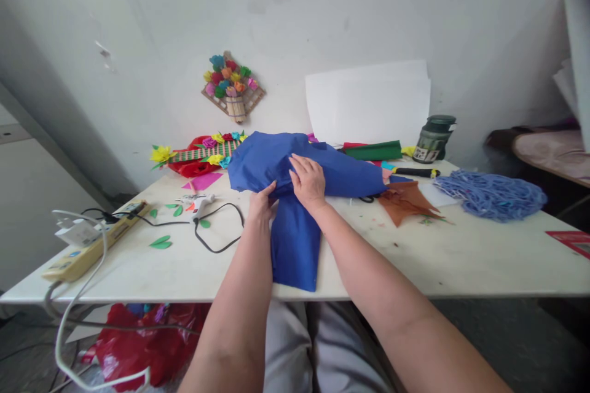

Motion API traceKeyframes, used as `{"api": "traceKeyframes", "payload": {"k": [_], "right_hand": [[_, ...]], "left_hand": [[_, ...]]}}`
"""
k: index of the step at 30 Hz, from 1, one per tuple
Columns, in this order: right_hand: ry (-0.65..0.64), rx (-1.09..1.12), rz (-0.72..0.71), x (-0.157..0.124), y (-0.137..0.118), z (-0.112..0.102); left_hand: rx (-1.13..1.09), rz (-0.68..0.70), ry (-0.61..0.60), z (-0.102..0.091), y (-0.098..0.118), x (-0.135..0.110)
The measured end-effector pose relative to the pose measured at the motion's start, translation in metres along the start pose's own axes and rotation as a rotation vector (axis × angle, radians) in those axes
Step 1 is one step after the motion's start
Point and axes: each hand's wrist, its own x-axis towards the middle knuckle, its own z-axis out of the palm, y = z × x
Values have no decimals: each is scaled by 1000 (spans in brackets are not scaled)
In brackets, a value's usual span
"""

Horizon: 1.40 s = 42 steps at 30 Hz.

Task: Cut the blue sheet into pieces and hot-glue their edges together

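Note:
A large sheet of blue paper (295,196) lies bunched on the white table (461,258) and hangs over its front edge. My left hand (262,201) pinches a fold of the blue paper at its lower left. My right hand (308,181) lies flat on top of the paper with fingers spread, pressing it down. A brown paper piece (405,201) lies just to the right of the blue sheet.
A glue gun (197,202) with black cord and a power strip (92,242) sit at left, with green paper leaves (161,242). Paper flowers (203,153) lie behind. A blue yarn pile (493,195), dark jar (433,138), white sheets (369,101) and green roll (374,150) stand right.

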Motion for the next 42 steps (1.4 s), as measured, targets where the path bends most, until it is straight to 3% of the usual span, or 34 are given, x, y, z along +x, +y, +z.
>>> {"api": "traceKeyframes", "payload": {"k": [2,5,10,15,24,33,38,42], "right_hand": [[-71,-83,-97,0,4,2],[-141,-183,-104,-3,14,7],[-192,-268,25,-7,28,10],[-144,-269,159,-3,30,5],[-129,-297,393,33,35,-25],[-266,-164,487,82,60,-45],[-360,-34,523,87,75,-41],[-376,262,580,83,85,-35]], "left_hand": [[-14,21,-13,0,3,-3],[-42,54,-21,1,6,-6],[-48,41,18,0,12,-7],[-32,86,26,-2,18,-9],[2,115,-58,-6,16,0],[-9,95,-161,-3,20,-11],[11,112,-192,-4,20,-12],[41,86,-196,-5,21,-13]]}}
